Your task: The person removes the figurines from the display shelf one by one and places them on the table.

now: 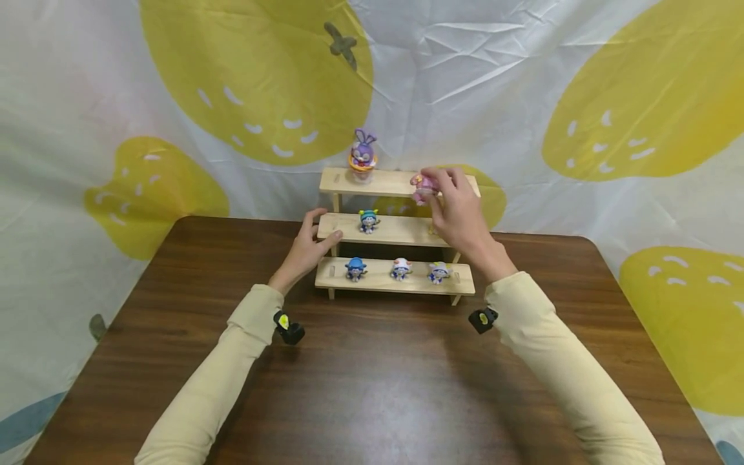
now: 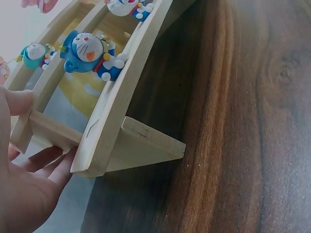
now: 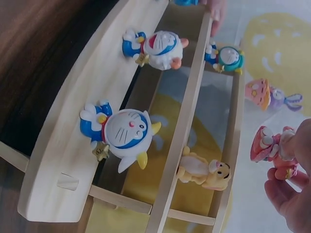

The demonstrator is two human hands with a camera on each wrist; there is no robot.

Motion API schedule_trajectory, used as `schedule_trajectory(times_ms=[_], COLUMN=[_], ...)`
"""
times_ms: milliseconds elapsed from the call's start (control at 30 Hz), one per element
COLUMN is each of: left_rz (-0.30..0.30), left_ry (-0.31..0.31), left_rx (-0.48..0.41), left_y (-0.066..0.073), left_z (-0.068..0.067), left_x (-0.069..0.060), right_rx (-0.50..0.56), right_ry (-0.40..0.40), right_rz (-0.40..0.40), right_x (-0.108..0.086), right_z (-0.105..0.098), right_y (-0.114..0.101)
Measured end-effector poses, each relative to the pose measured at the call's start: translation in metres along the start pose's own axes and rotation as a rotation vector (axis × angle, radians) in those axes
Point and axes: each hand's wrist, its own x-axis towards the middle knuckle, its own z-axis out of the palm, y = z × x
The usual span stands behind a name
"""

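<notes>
Pink figurine point(image 1: 424, 188) at the right part of the wooden stand's point(image 1: 389, 231) top tier point(image 1: 395, 183), pinched between the thumb and fingers of the right hand point(image 1: 462, 210). In the head view it overlaps the tier's front edge; whether its base touches the wood, I cannot tell. The left hand point(image 1: 308, 248) grips the left end of the middle tier point(image 1: 407, 232), thumb on the plank and fingers wrapped under and behind.

Along the top tier a stretch of plank separates the pink figurine from the purple rabbit figurine point(image 1: 363, 154), which stands near the left end. Behind the stand hangs a white cloth point(image 1: 465, 77) printed with yellow fruit. In front, the brown tabletop point(image 1: 378, 387) runs from the lowest tier point(image 1: 379, 276) back between the two cream sleeves.

On the middle tier, a teal-hatted figurine point(image 1: 369, 221) stands left of centre and a pale yellow long-eared figurine point(image 3: 204, 170) to the right — the right hand mostly covers that one in the head view. The lowest tier carries three — a blue figurine point(image 1: 356, 268) at left, a white-headed figurine with an open red mouth point(image 3: 160, 48) in the middle, and a yellow-horned figurine point(image 3: 129, 131) toward the right end.
</notes>
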Motion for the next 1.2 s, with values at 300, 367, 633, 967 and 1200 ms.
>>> schedule_trajectory(times_ms=[300, 367, 633, 967, 1200], left_rz=[-0.011, -0.007, 0.004, 0.019, 0.032], left_ry=[-0.005, -0.005, -0.019, -0.019, -0.008], left_rx=[-0.033, -0.037, -0.044, -0.039, -0.048], left_y=[-0.003, -0.004, -0.004, -0.001, -0.003], left_z=[-0.001, -0.001, -0.003, -0.004, -0.002], left_x=[0.001, 0.001, 0.002, 0.001, 0.001], right_rx=[0.005, -0.001, -0.02, -0.006, 0.004], right_ry=[0.016, 0.015, -0.012, -0.025, -0.053], right_rz=[-0.06, -0.069, -0.076, -0.155, -0.15], right_x=[-0.01, -0.011, -0.021, -0.035, -0.045], right_z=[0.0, 0.0, 0.003, 0.006, 0.007], right_y=[-0.012, -0.015, -0.026, -0.04, -0.049])
